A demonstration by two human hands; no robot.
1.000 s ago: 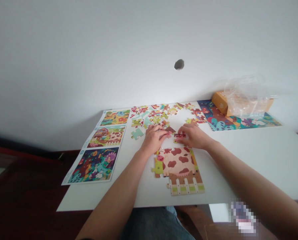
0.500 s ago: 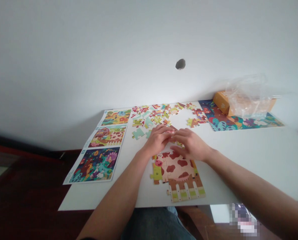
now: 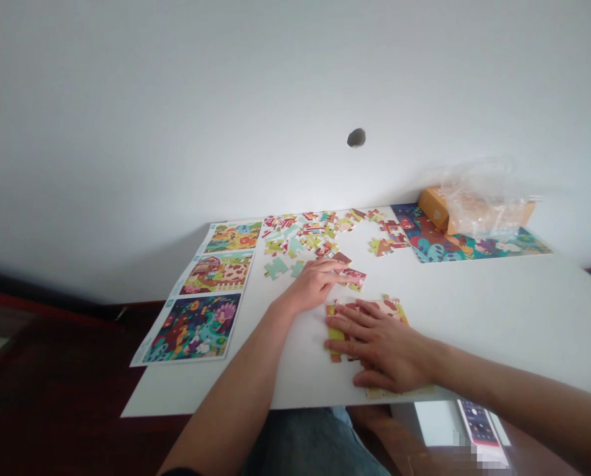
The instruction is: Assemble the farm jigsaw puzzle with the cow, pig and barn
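My right hand (image 3: 382,344) lies flat with fingers spread on an assembled puzzle section (image 3: 335,334) near the table's front edge. Parts of a brown-spotted cow and yellow-green ground show around it; the rest is covered. Beyond it, my left hand (image 3: 318,284) reaches over the table, its fingers stretched out and touching a small pink and green puzzle piece (image 3: 355,279). A brown piece (image 3: 342,258) is just behind those fingers. Pale green puzzle pieces (image 3: 276,268) lie to the left of that hand.
Many loose puzzle pieces (image 3: 315,228) are scattered along the back of the white table (image 3: 478,304). On the left is a picture sheet (image 3: 196,330) with three scenes. An orange box (image 3: 434,208) and clear plastic bag (image 3: 488,205) sit on a dark forest puzzle (image 3: 444,251) by the wall.
My hands have parted. The right hand came down flat on the cow section, which has shifted to the right. My left hand stays back by the pink piece, now more visible.
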